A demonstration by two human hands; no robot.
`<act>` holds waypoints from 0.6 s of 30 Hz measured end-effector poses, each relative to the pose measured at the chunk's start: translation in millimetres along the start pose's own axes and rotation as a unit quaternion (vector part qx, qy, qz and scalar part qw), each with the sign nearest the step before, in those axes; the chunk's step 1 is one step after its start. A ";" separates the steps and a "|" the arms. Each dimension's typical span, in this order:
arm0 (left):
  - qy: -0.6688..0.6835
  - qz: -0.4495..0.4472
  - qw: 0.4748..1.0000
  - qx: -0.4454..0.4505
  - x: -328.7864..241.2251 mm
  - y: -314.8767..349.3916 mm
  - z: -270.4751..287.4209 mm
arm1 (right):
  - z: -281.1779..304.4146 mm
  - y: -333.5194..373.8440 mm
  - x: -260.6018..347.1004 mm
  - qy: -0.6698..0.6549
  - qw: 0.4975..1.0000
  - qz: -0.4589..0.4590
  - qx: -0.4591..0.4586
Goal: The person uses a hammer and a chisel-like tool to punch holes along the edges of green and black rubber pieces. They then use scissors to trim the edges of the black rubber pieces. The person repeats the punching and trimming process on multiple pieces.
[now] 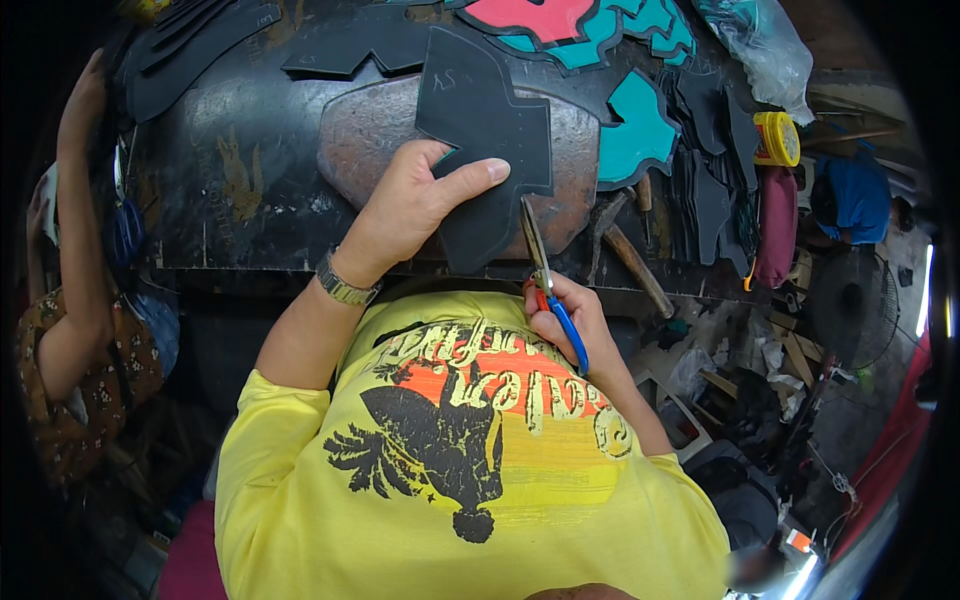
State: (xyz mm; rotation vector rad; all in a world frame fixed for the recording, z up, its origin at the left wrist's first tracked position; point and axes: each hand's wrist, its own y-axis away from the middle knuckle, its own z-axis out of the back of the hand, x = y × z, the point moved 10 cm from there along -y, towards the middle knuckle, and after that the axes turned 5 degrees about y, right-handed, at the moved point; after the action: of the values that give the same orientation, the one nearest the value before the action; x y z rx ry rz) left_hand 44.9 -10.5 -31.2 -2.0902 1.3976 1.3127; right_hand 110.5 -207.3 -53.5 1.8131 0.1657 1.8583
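Note:
My left hand (pixel 415 205) grips a flat black cut-out piece (pixel 485 110) by its left edge, thumb on top. The piece has an angular notched outline and a faint chalk mark; a sliver of teal shows beside my fingers. Beneath it lies a worn brown slab (pixel 365 135) on the dark table. In my right hand (pixel 578 308), close to my shirt, are scissors (pixel 536 245) with blue and red handles. Their blades point up toward the piece's lower right edge, and the tips look slightly apart from it.
A hammer (pixel 638 268) lies right of the slab, near teal cut-outs (pixel 632 135) and stacked black pieces (pixel 700 190). A yellow tub (pixel 776 138) stands at the table's right edge. Another person's arm (pixel 82 170) is at far left, near blue-handled scissors (pixel 128 232).

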 end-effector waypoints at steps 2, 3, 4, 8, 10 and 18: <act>-0.006 0.002 1.000 0.007 -0.4 -0.6 -0.8 | -1.5 -0.9 0.4 0.001 1.000 0.008 0.010; -0.010 0.008 1.000 0.006 0.7 -0.6 -0.3 | -1.7 -1.1 1.0 0.001 1.000 0.013 0.012; -0.010 0.002 1.000 0.010 -0.7 -0.3 -1.3 | -2.2 -1.3 0.8 0.001 1.000 0.014 0.017; -0.020 -0.005 1.000 0.008 -2.2 0.1 -1.1 | -2.6 -1.2 0.5 -0.002 1.000 0.014 0.021; -0.031 -0.009 0.999 0.007 -3.2 0.1 -0.5 | -2.8 -1.4 0.7 -0.002 1.000 0.015 0.020; -0.031 -0.006 0.999 0.006 -1.7 -1.4 1.8 | -3.2 -2.4 -1.1 -0.008 1.000 0.014 0.018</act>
State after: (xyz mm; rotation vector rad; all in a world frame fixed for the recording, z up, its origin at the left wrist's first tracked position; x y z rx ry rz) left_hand 45.0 -7.6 -31.1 -2.0285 1.3626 1.3488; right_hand 108.2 -204.8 -55.8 1.8630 0.1705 1.8722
